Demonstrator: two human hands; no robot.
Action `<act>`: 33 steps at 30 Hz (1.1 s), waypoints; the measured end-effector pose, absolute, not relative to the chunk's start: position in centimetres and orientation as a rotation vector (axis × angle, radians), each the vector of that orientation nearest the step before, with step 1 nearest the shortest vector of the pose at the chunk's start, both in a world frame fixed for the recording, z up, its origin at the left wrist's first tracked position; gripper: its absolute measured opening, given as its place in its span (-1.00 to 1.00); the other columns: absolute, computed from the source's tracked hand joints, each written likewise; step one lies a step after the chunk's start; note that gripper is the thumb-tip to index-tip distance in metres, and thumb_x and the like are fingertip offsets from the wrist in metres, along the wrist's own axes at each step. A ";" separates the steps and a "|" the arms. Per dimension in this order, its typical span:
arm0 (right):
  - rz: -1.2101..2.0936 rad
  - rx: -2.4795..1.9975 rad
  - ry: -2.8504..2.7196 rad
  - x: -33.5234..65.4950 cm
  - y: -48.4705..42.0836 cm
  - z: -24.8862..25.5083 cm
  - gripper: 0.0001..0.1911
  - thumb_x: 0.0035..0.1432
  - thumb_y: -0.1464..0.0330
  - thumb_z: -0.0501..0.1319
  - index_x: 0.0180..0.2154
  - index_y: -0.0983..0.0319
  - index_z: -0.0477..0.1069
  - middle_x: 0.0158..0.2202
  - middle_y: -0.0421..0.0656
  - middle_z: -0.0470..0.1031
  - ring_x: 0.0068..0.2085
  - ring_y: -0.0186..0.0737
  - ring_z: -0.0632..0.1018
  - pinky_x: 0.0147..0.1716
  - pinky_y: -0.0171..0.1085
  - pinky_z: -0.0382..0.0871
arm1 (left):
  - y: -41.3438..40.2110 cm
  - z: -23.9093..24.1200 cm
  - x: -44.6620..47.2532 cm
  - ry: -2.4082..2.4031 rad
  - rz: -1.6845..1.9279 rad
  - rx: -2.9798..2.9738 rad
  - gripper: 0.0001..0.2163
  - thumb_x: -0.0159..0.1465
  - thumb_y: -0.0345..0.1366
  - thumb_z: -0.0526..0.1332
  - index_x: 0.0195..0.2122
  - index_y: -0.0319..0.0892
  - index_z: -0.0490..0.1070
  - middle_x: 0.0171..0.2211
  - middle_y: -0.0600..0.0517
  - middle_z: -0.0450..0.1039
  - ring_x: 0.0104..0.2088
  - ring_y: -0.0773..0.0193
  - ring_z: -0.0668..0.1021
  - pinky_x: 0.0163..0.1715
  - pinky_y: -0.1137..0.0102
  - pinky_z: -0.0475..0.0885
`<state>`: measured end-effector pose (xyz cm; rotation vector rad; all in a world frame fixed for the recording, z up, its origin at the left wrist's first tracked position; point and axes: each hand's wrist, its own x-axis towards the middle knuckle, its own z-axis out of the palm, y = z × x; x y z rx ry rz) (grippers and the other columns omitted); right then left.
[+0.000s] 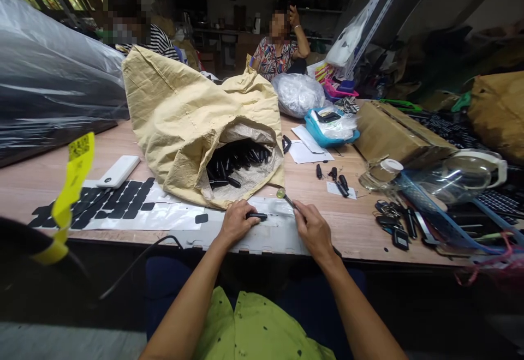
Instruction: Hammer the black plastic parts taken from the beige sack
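My left hand (237,222) rests on the grey board (282,240) at the table's front edge. Its fingers are closed on a black elongated part (257,216), whose end sticks out to the right. In my right hand (313,230) is a small hammer with a dark handle and a yellowish, translucent head (280,192). The hammer's head is up and to the right of the black part, apart from it. Just beyond both hands lies an open tan sack (172,109), with many similar black parts (235,161) inside its mouth.
At left, dark stickers (126,202) on a white sheet and a white power bank (118,172). To the right stand a blue basket (331,136), a cardboard box (401,131), a clear jug (462,174) and several keys (388,215). Two people sit across the table.
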<state>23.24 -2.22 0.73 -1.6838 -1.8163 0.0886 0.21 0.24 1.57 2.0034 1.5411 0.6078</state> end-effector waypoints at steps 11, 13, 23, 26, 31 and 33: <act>-0.368 -1.969 -1.780 26.0 2.3 -2.1 -0.74 0.22 0.40 0.16 -0.10 0.16 0.56 -0.34 -0.11 0.40 -0.28 -0.18 0.31 -0.33 -0.25 0.05 | -0.1 1.6 0.1 1.502 0.663 1.994 -0.92 0.21 -0.27 0.24 -0.30 -0.11 0.48 -0.27 0.01 0.46 -0.15 0.11 0.45 -0.08 0.23 0.31; -0.383 -1.971 -1.787 25.8 2.2 -2.1 -0.74 0.23 0.40 0.15 -0.10 0.15 0.55 -0.34 -0.12 0.39 -0.28 -0.19 0.30 -0.33 -0.25 0.04 | -1.4 2.1 0.3 1.467 0.731 1.939 -0.89 0.23 -0.26 0.19 -0.25 -0.11 0.45 -0.25 0.00 0.47 -0.17 0.12 0.46 -0.11 0.25 0.33; -0.428 -1.987 -1.802 25.6 2.0 -1.8 -0.75 0.24 0.39 0.13 -0.12 0.17 0.55 -0.34 -0.11 0.37 -0.28 -0.18 0.30 -0.34 -0.25 0.02 | -10.9 -1.8 1.6 1.081 0.136 1.817 -0.82 0.14 -0.29 0.27 -0.21 -0.02 0.47 -0.31 0.09 0.55 -0.25 0.15 0.57 -0.23 0.36 0.37; -0.417 -1.996 -1.809 25.6 2.0 -1.7 -0.76 0.24 0.39 0.14 -0.12 0.17 0.54 -0.34 -0.11 0.37 -0.28 -0.17 0.30 -0.34 -0.25 0.02 | -10.5 -5.3 1.4 1.319 0.073 1.731 -0.73 0.13 -0.34 0.22 -0.12 -0.03 0.49 -0.16 -0.04 0.57 -0.12 0.00 0.58 -0.17 0.25 0.41; -0.415 -2.003 -1.814 25.6 2.1 -1.7 -0.76 0.23 0.40 0.15 -0.12 0.18 0.54 -0.33 -0.11 0.37 -0.27 -0.18 0.30 -0.33 -0.25 0.03 | -10.1 -5.1 1.3 1.305 0.091 1.752 -0.67 0.01 -0.38 0.30 -0.17 0.02 0.56 -0.19 -0.04 0.59 -0.17 0.02 0.58 -0.18 0.25 0.44; -0.433 -2.001 -1.814 25.6 2.1 -1.8 -0.77 0.23 0.40 0.15 -0.12 0.18 0.54 -0.33 -0.11 0.37 -0.27 -0.17 0.30 -0.33 -0.25 0.02 | -9.8 -2.1 1.2 1.145 0.107 1.810 -0.79 0.01 -0.36 0.32 -0.30 0.02 0.58 -0.32 0.01 0.60 -0.28 0.09 0.57 -0.25 0.30 0.43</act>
